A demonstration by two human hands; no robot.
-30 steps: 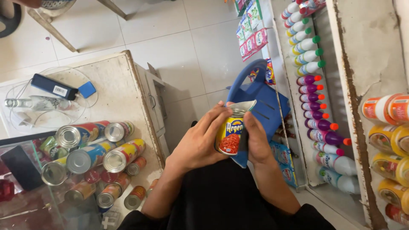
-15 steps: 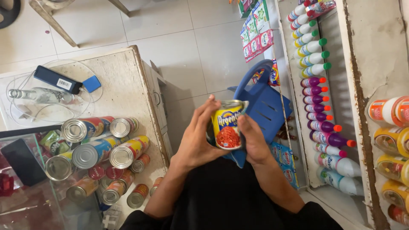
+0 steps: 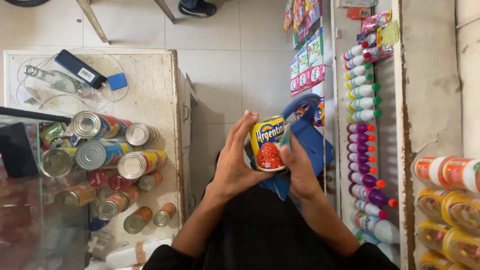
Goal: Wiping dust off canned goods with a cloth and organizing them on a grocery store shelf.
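I hold a yellow tin can (image 3: pixel 267 144) with a red picture on its label upright in front of my chest. My left hand (image 3: pixel 236 157) cups its left side and bottom with the fingers stretched up. My right hand (image 3: pixel 300 167) presses a small pale cloth (image 3: pixel 286 136) against the can's right side. Behind the can is a blue plastic stool (image 3: pixel 310 135) on the tiled floor.
A counter (image 3: pixel 150 85) at my left carries stacked tins (image 3: pixel 100 150), a clear bottle (image 3: pixel 60 81) and a dark scanner (image 3: pixel 80 70). A shelf at my right holds rows of capped bottles (image 3: pixel 364 120), snack packets (image 3: pixel 307 60) and orange and yellow jars (image 3: pixel 447 200).
The can has turned in my hands and come upright with its label toward me. My view has shifted slightly, bringing more of the counter and floor into sight.
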